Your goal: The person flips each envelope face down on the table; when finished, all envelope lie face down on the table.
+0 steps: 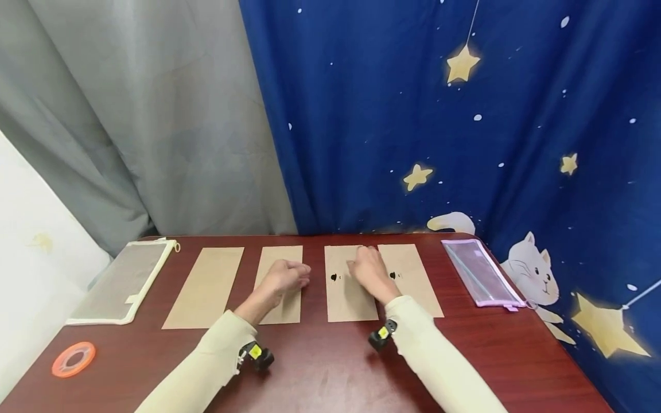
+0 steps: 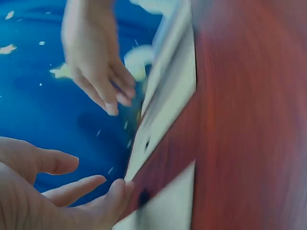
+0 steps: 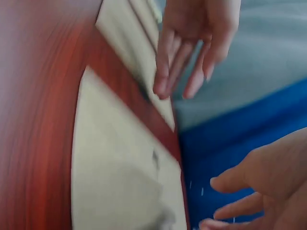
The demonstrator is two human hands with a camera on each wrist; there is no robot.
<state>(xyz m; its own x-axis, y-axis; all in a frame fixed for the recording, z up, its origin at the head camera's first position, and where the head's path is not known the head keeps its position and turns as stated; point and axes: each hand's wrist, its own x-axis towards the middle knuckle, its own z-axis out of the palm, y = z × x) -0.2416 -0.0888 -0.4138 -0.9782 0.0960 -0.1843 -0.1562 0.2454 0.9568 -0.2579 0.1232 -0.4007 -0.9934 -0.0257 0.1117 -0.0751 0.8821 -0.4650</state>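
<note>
Flat tan paper pieces lie in a row on the table; whether they are sheets or bags I cannot tell. My left hand (image 1: 281,279) hovers over the second paper (image 1: 283,312) from the left, thumb and fingers apart in the left wrist view. Over the third paper (image 1: 343,307), which bears a small black print, is my right hand (image 1: 370,272). Its fingers are spread in the right wrist view, with nothing between them. A fourth paper (image 1: 415,281), also with a black print, lies right of it. The leftmost paper (image 1: 206,287) looks plain.
A cream-edged mesh zip pouch (image 1: 121,281) lies at the left. A purple-edged one (image 1: 480,272) is at the right. An orange ring-shaped roll (image 1: 74,359) rests near the left front. Grey and blue curtains (image 1: 351,143) hang behind the dark red table (image 1: 310,367).
</note>
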